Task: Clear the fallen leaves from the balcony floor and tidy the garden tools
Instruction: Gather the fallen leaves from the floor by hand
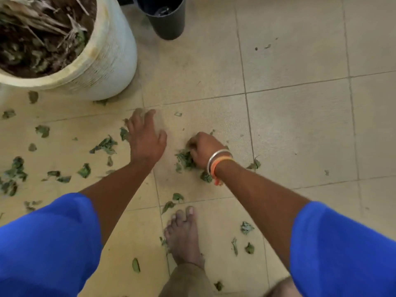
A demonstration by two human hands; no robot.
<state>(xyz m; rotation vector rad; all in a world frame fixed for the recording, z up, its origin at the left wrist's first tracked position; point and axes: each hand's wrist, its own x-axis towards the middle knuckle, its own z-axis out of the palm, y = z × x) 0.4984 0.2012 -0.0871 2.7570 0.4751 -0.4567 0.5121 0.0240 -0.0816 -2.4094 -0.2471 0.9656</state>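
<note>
Green fallen leaves [105,145] lie scattered over the beige tiled floor [300,125], mostly at the left and around my bare foot [184,236]. My left hand [145,138] reaches flat over the floor with fingers spread, beside a leaf at its left edge. My right hand [204,148], with bangles on the wrist, is curled and grips a small clump of leaves [185,160] on the floor. No garden tools are in sight.
A large white planter [107,61] filled with soil and dry stalks stands at the upper left. A dark grey pot [166,18] stands behind it at the top centre. The tiles to the right hold only a few scraps.
</note>
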